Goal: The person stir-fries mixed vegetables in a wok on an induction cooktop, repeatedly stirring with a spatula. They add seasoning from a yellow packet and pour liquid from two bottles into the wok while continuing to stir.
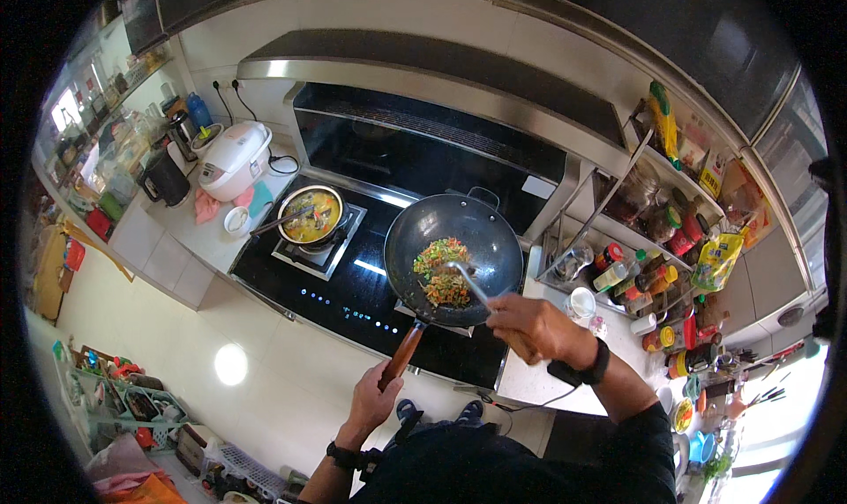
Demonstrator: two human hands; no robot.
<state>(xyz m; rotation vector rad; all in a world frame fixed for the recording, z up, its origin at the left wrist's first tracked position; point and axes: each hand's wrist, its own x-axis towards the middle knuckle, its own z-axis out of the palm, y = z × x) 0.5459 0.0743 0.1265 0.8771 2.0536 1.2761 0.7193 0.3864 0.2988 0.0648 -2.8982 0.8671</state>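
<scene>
A dark wok (pixel 493 239) with a wooden handle rests on the right part of the black glass gas hob (pixel 370 292). My left hand (pixel 372 398) is closed around the wok's handle. In my right hand (pixel 539 329) is a metal spatula (pixel 473 284) with a wooden handle; its head, partly blurred, is in the chopped vegetables (pixel 443 266), which are orange, green and red. On the left burner stands a pot of yellowish soup (pixel 311 214), with a dark utensil (pixel 284 219) lying across its rim.
A white rice cooker (pixel 235 160), a black kettle (pixel 168 178) and a small white bowl (pixel 237 220) stand on the left counter. A white cup (pixel 582 302) and racks with several seasoning bottles (pixel 612 276) are at right. The range hood (pixel 430 74) spans above the hob.
</scene>
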